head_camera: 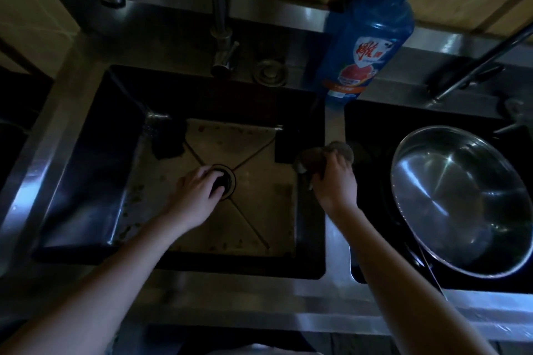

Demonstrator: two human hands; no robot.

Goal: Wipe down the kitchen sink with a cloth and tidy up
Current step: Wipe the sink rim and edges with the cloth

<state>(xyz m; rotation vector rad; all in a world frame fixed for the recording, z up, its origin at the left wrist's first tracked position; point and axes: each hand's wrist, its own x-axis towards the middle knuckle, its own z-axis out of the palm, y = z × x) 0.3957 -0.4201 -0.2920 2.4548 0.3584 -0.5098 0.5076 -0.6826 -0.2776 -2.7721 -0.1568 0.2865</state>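
Note:
A steel sink basin [86,181] fills the middle of the head view, its floor speckled with brown bits. My left hand [196,190] reaches down to the round drain [229,181] at the basin's centre, with its fingers curled over the dark drain plug. My right hand [334,179] grips a bunched brown-grey cloth [340,150] against the divider at the basin's right rim. A dark sponge-like pad [168,143] lies in the basin's far left corner.
A blue dish-soap bottle [363,43] stands on the ledge behind the divider. The tap [220,37] rises behind the basin. A large steel bowl [461,199] sits tilted in the right basin. A dark handle [478,63] lies at far right.

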